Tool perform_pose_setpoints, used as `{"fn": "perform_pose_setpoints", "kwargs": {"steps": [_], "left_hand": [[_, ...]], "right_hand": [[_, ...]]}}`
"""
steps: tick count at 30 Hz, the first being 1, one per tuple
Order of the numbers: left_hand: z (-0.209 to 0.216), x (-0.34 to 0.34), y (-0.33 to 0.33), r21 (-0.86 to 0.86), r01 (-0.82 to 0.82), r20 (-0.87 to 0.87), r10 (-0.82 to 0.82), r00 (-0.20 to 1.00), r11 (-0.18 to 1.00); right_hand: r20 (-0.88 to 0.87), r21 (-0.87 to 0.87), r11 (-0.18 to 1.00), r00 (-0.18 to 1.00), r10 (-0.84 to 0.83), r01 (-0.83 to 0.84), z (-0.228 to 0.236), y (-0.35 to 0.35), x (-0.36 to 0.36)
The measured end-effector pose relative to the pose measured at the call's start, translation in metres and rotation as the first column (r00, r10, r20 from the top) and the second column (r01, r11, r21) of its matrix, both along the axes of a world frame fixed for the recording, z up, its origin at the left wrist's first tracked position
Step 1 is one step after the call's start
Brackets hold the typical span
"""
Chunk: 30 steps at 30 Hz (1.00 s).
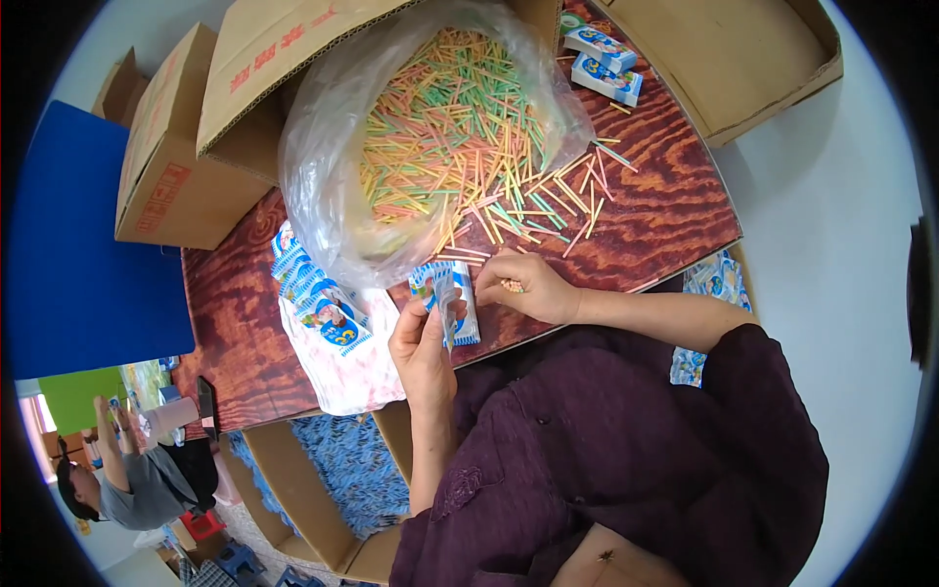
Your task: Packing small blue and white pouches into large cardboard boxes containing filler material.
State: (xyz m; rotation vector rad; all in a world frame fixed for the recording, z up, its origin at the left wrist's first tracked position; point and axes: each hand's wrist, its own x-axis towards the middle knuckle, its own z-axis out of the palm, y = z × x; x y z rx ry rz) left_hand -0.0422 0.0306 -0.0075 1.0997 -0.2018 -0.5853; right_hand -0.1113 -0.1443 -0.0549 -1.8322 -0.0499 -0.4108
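My left hand (pixel 423 357) pinches a small blue-and-white packet (pixel 441 287) upright near the table's front edge. Another flat packet (pixel 466 311) lies under and beside it. Just to the right, my right hand (pixel 543 289) is closed around a small bundle of thin candy-like sticks (pixel 512 286), whose pale ends show at the curled fingers. Beyond both hands, a large clear plastic bag (pixel 328 186) lies open, full of pink, yellow and green sticks (pixel 450 127). Loose sticks (pixel 548 210) spill from its mouth onto the table.
Left of my hands, several packets (pixel 328 313) overlap on a white sheet (pixel 342 382). Cardboard boxes (pixel 186 147) stand at the far left; an open carton (pixel 753 59) is at the far right. Below the table edge, a carton holds blue packets (pixel 352 470). Another person (pixel 152 484) works at left.
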Motion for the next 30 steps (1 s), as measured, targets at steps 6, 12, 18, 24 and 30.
{"fn": "perform_pose_setpoints", "kwargs": {"steps": [6, 12, 18, 24, 30], "left_hand": [[-0.012, -0.003, 0.0, 0.263, 0.001, 0.189, -0.053, 0.981, 0.965], [-0.002, -0.005, -0.014, 0.452, -0.011, 0.529, -0.259, 0.808, 0.892], [0.003, -0.005, -0.018, 0.44, 0.027, 0.535, -0.286, 0.795, 0.898], [0.001, -0.006, -0.014, 0.423, 0.1, 0.438, -0.3, 0.848, 0.9], [-0.024, -0.015, -0.016, 0.242, 0.099, 0.169, -0.143, 0.975, 0.965]], "right_hand": [[-0.304, 0.738, 0.648, 0.951, 0.065, 0.191, 0.025, -0.015, 0.005], [-0.143, 0.986, 0.094, 0.987, 0.079, 0.136, 0.058, -0.039, 0.022], [-0.095, 0.985, 0.153, 0.991, 0.098, 0.08, 0.069, -0.032, 0.026], [-0.095, 0.958, 0.283, 0.985, 0.141, 0.052, 0.077, -0.018, 0.027], [-0.072, 0.699, 0.698, 0.955, 0.288, -0.158, 0.078, -0.008, 0.02]]}}
